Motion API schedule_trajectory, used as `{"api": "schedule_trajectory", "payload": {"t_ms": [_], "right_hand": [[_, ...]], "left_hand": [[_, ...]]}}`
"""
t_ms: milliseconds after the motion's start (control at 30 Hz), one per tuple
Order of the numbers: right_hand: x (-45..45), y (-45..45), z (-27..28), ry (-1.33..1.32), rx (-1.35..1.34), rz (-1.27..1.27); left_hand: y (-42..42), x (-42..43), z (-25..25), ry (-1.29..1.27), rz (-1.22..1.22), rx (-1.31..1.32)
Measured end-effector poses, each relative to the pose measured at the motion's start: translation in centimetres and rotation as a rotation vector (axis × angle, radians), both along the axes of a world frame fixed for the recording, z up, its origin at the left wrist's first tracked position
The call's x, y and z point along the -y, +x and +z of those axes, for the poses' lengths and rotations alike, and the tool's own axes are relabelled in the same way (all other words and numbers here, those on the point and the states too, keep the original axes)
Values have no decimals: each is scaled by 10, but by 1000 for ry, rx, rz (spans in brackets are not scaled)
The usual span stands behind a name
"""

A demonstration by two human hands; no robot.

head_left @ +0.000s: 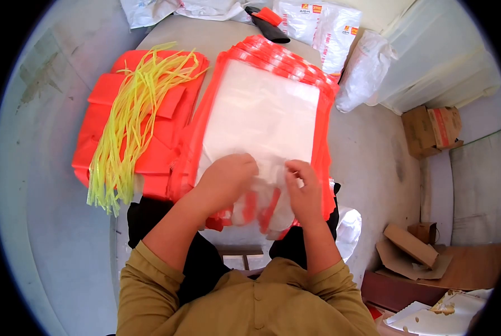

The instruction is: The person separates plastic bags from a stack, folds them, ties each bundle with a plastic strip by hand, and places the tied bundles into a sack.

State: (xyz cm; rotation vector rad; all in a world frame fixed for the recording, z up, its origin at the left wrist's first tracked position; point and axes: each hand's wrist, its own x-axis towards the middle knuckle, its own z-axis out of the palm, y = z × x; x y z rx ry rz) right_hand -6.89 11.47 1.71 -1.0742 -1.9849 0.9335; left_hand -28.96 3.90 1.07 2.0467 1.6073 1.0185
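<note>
A stack of clear plastic bags with red borders [261, 106] lies in front of me, white inside the red edges. Over its near end, my left hand [231, 176] has its fingers bent together at the thin plastic. My right hand [304, 187] pinches the plastic between thumb and curled fingers, a little to the right. Between the hands, the near edge of the top bag [253, 204] is lifted and crumpled, blurred by motion. To the left, a bundle of yellow plastic strips [130, 123] rests across folded red material [102, 123].
White printed sacks [320, 33] and a black-and-red item [270, 25] lie at the far end. A rolled white bag [365, 70] stands beyond the stack's right corner. Cardboard boxes [430, 130] and opened cardboard [413, 252] are on the right. A wall [43, 140] runs along the left.
</note>
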Motion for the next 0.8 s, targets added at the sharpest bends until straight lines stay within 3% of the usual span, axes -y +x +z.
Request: {"api": "schedule_trajectory", "payload": {"t_ms": [133,233,267,367,600,700,800], "right_hand": [[-13,41,-7,-183,-275,-93],[-8,54,-15,-358,-307,-183],[-9,60,-21,-420,-274,-97],[-5,52,-19,-354,-274,-36],[-9,32,-6,-315,-307,-207],[-8,34,3,-530,-345,-215],[-2,36,-1,-371,-255,-221]], "left_hand": [[-2,1,3,-46,25,144],[-4,-1,-1,-75,11,210],[-5,-1,-1,-85,5,214],[-7,-2,-3,-97,-4,252],[-11,-2,-7,-161,-34,377],[-10,-2,-3,-197,-20,450],[-11,-2,-3,-239,-19,492]]}}
